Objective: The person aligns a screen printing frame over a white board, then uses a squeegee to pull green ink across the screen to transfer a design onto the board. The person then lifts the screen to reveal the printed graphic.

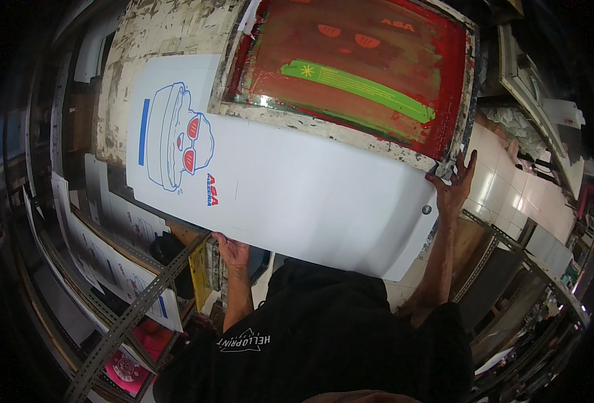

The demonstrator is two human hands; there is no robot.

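Observation:
A large white printed sheet (324,181) lies across the worktable, partly beneath the screen-printing frame (310,121). Its left end carries a blue outline drawing with red sunglasses, a blue bar and red and blue lettering. My left hand (233,253) is closed at the sheet's near edge, its fingertips at the rim and partly hidden. At the right end of the sheet, beside the frame's near right corner, is my right hand (453,188). Its fingers are spread upward, with the thumb against the corner. Red ink smears the screen mesh (371,67), which has a bright green strip across it.
Printed sheets (109,258) rest on metal racks at the left, with a perforated metal bar (132,305) near me. A small dark disc (427,209) lies on the sheet's right end. Shelving (498,269) stands at the right, by a tiled floor (502,181).

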